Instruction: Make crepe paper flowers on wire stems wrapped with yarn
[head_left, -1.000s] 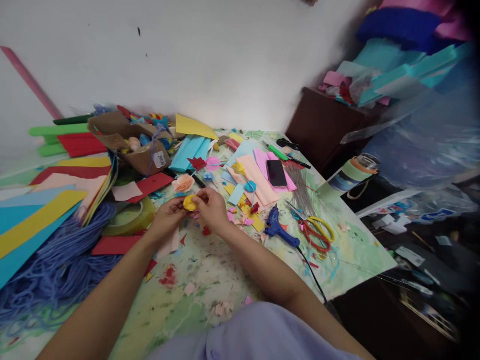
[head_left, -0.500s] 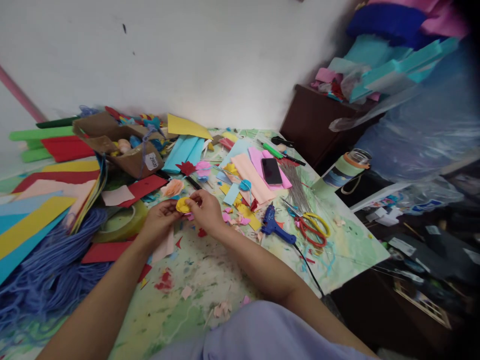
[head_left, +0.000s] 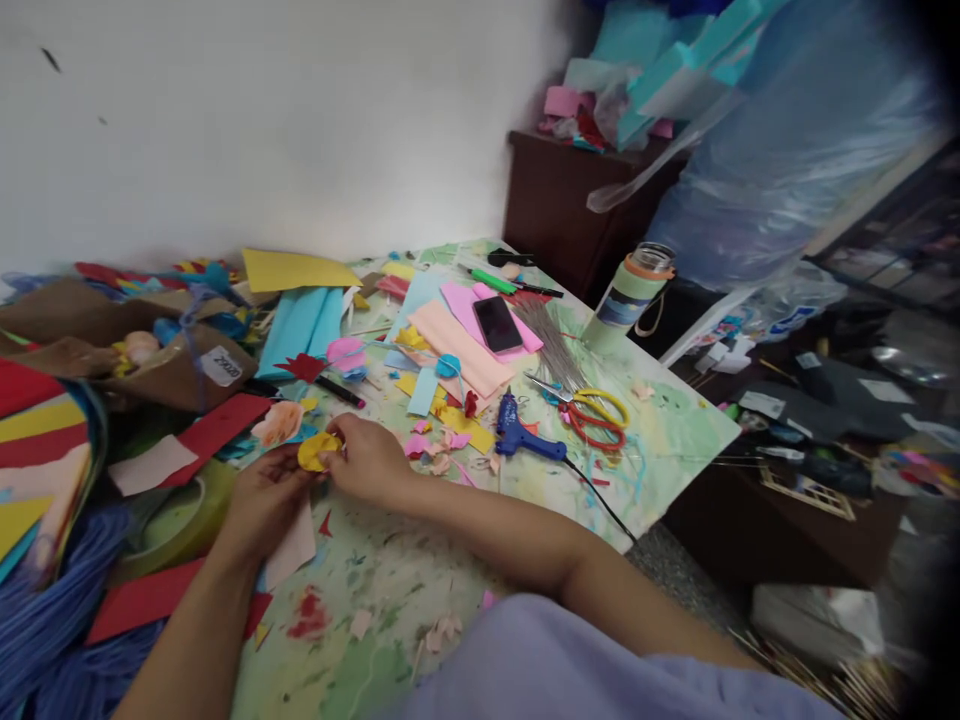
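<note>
A small yellow paper flower (head_left: 318, 452) is pinched between both hands above the table. My left hand (head_left: 262, 492) is closed on its left side, and my right hand (head_left: 365, 455) grips its right edge with thumb and fingers. Just behind the hands lies a peach paper flower (head_left: 278, 424). A black marker pen (head_left: 339, 391) and a dark red paper flower (head_left: 303, 367) are a little farther back. Pink and yellow paper scraps (head_left: 450, 438) are scattered to the right of my right hand.
A blue glue gun (head_left: 525, 430), scissors (head_left: 595, 418), a phone (head_left: 498, 325) and wire stems (head_left: 551, 345) lie to the right. A bottle (head_left: 634, 288) stands near the far right edge. Blue yarn (head_left: 71, 600), clear tape (head_left: 180, 520) and a cardboard box (head_left: 169, 375) are left.
The view has swung to the right, so everything on the table appears farther left. Both hands still hold the yellow paper flower, which now shows a rounder face.
</note>
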